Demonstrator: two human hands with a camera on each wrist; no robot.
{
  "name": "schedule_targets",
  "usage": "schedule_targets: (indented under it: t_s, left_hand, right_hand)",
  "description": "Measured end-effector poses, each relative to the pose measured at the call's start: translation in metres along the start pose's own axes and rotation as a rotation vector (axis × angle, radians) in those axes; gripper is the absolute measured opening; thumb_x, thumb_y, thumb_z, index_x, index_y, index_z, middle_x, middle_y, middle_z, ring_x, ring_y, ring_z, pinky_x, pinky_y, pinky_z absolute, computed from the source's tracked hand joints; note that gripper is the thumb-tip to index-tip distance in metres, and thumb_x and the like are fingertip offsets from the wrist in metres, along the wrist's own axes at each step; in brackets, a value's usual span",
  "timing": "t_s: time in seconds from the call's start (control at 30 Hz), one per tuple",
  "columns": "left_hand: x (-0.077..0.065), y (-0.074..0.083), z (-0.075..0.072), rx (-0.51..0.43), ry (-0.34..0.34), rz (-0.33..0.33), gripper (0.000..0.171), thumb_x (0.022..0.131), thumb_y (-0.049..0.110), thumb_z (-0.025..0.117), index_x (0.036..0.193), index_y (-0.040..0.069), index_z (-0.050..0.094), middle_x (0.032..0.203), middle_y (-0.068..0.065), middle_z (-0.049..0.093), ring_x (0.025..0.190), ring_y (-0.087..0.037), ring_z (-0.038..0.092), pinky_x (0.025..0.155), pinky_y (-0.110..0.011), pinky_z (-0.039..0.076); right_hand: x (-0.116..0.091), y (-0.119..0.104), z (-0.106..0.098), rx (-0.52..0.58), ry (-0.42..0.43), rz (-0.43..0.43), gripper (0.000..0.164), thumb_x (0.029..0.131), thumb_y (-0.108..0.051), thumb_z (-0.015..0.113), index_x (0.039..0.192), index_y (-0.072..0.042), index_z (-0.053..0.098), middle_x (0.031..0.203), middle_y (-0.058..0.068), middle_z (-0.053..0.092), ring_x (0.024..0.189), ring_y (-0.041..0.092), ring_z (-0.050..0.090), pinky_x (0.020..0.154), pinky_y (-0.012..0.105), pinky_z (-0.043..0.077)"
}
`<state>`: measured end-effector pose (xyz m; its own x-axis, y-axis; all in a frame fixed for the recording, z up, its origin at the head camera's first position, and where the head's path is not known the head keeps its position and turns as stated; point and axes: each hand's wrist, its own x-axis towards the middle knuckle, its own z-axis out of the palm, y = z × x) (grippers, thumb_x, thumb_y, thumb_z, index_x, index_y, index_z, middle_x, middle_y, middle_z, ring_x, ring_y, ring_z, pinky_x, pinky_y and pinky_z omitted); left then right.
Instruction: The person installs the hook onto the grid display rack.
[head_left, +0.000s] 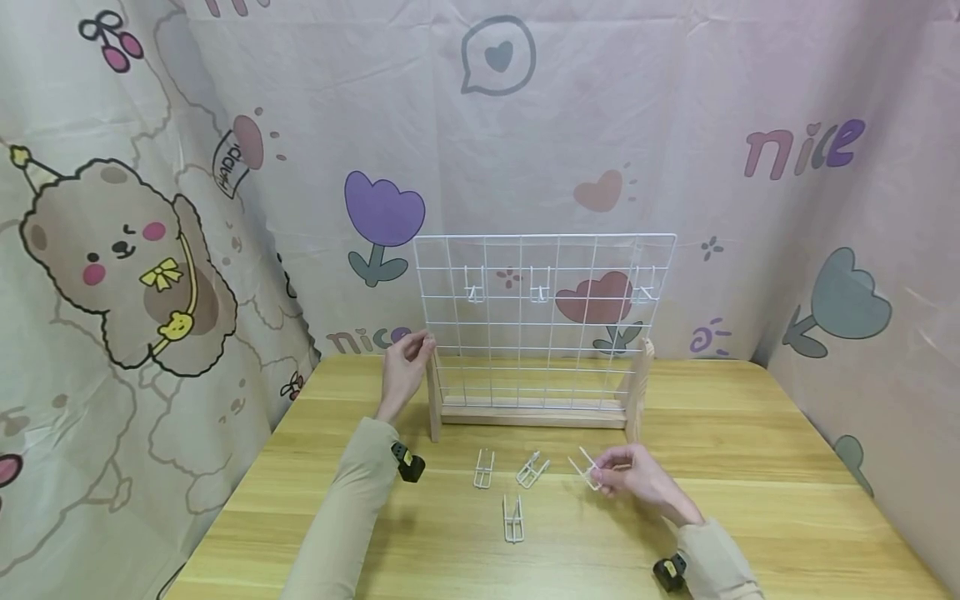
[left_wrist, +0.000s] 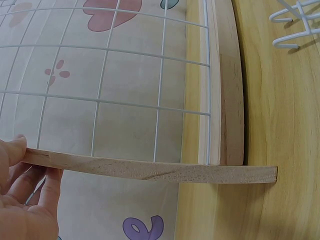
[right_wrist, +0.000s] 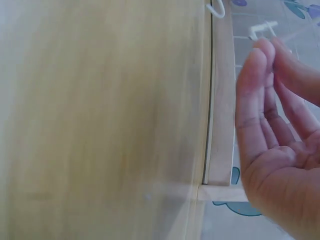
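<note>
A white wire grid panel [head_left: 487, 323] stands upright in a wooden stand [head_left: 532, 417]. My left hand [head_left: 405, 367] is at the stand's left post [left_wrist: 150, 168], its thumb and fingers pinching the upper end. In front of the stand's right side, my right hand [head_left: 637, 479] pinches a white wire hook [head_left: 583, 473] above the table; the right wrist view catches part of that hook [right_wrist: 264, 27] past the fingertips. High on the grid hang three similar hooks: a left one [head_left: 473, 292], a middle one [head_left: 540, 292] and a right one [head_left: 643, 293].
Three more wire hooks lie on the wooden table [head_left: 300, 517]: one at left [head_left: 483, 473], one tilted at centre [head_left: 533, 473], one nearer the front [head_left: 513, 521]. Behind the table hangs a printed curtain [head_left: 637, 108], which also runs along both sides.
</note>
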<state>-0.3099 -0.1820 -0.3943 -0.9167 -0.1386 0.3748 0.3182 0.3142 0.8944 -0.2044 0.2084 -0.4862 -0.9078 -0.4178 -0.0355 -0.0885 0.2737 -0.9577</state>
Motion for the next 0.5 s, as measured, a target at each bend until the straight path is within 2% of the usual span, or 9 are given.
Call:
schedule_targets:
  t_s: [0.13,0.27,0.5]
  left_hand:
    - [0.000,0.000,0.000,0.005,0.006,0.002,0.038,0.099,0.014,0.065,0.132,-0.005,0.061,0.131,-0.023,0.066,0.122,-0.037,0.066,0.105,-0.043,0.054]
    - [0.000,0.000,0.000,0.005,0.004,0.004,0.039,0.099,0.015,0.065,0.132,-0.005,0.061,0.130,-0.024,0.066,0.122,-0.037,0.066,0.105,-0.044,0.053]
    - [0.000,0.001,0.000,0.002,0.000,-0.005,0.039,0.099,0.014,0.065,0.132,-0.006,0.060,0.131,-0.025,0.064,0.123,-0.039,0.065,0.105,-0.045,0.053]
  right_hand:
    - [0.002,-0.001,0.003,0.039,0.076,-0.019,0.031,0.094,-0.009,0.068,0.111,0.016,0.060,0.091,0.005,0.073,0.075,0.011,0.068,0.072,0.027,0.063]
    - [0.005,-0.003,0.006,0.069,0.145,-0.062,0.033,0.096,-0.010,0.065,0.115,0.016,0.057,0.094,0.004,0.075,0.075,0.009,0.070,0.073,0.027,0.063]
    - [0.007,-0.009,0.013,0.163,0.231,-0.100,0.035,0.096,-0.007,0.065,0.116,0.020,0.054,0.091,-0.004,0.073,0.075,0.008,0.071,0.077,0.027,0.064]
